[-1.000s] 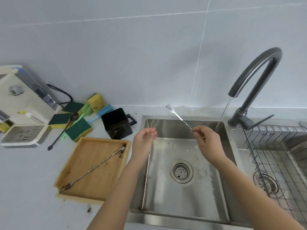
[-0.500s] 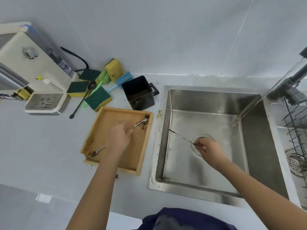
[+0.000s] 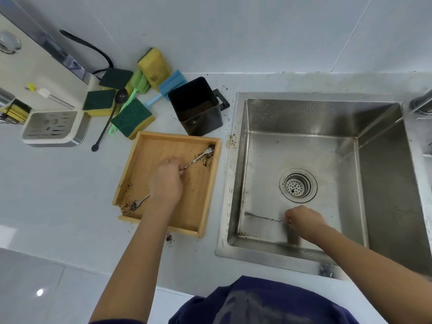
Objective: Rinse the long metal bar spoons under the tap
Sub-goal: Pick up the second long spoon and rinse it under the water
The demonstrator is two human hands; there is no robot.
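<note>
Left hand at 9 o'clock pinching a bar spoon in the wooden tray, right hand at 4 o'clock gripping another spoon low inside the steel sink

Head view, steeply down over sink

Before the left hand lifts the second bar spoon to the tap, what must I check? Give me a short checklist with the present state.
1. Left hand closed on the bar spoon in the tray: ok.
2. Spoon free of coffee grounds: not ok, grounds around its bowl.
3. Right hand holds the rinsed bar spoon low in the sink: ok.
4. Water running: cannot tell.
5. Wooden tray flat on the counter: ok.
</note>
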